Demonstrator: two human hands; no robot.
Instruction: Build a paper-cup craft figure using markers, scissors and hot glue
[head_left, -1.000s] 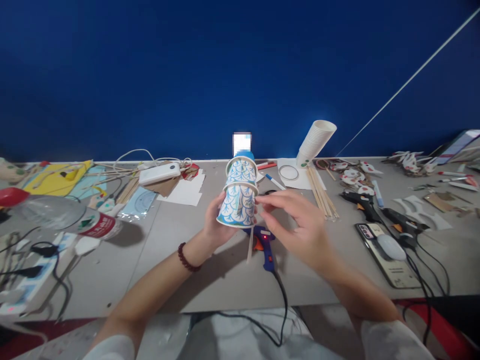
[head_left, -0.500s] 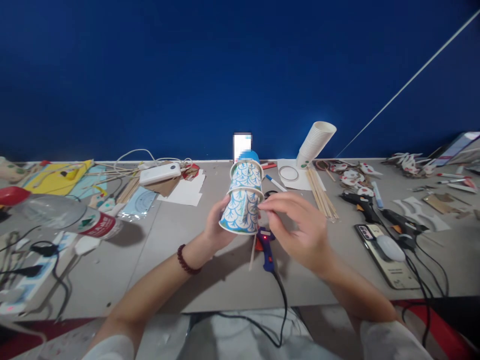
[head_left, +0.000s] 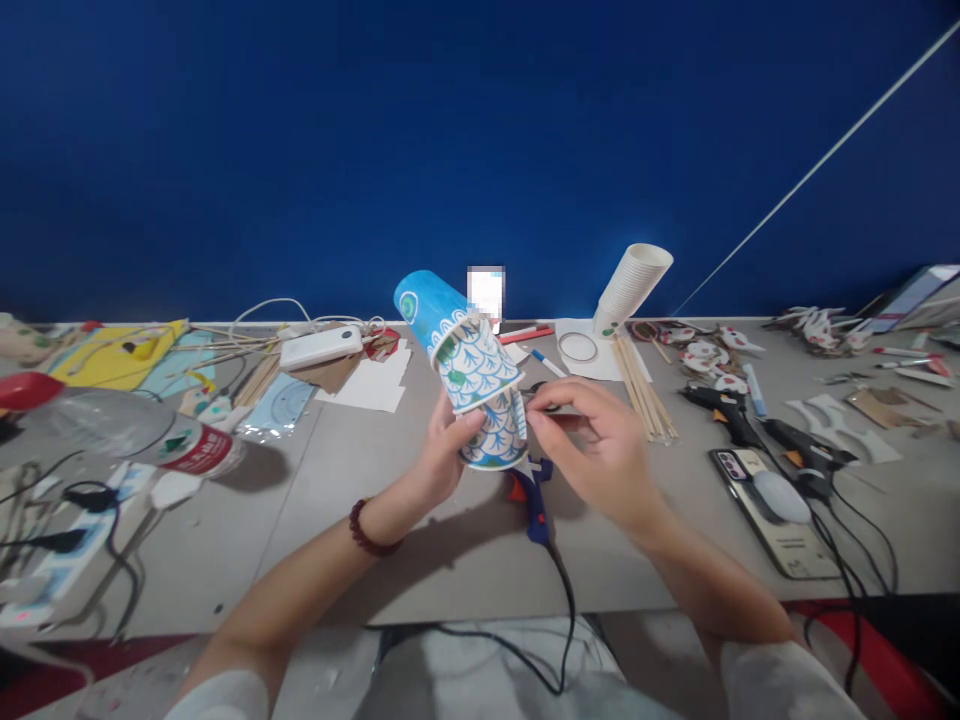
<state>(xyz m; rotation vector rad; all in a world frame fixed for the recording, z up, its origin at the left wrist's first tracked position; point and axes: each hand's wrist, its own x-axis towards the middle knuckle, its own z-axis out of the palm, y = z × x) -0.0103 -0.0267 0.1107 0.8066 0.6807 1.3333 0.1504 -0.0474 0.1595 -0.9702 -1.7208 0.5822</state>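
A blue wall (head_left: pixel 300 150) fills the upper frame, above a gray tabletop (head_left: pixel 322 550). A red-capped plastic bottle (head_left: pixel 127 430) lies at middle left. At center, the blue-and-white paper-cup figure (head_left: pixel 484 375) leans toward the upper left. At its right edge, the right hand (head_left: pixel 604 455) has thumb and forefinger drawn together; the left hand (head_left: pixel 441 460) grips its lower part, thumb in front. Below center lies a glue gun (head_left: pixel 534 500). Whether the right fingertips pinch the narrow strip (head_left: pixel 520 413) cannot be told.
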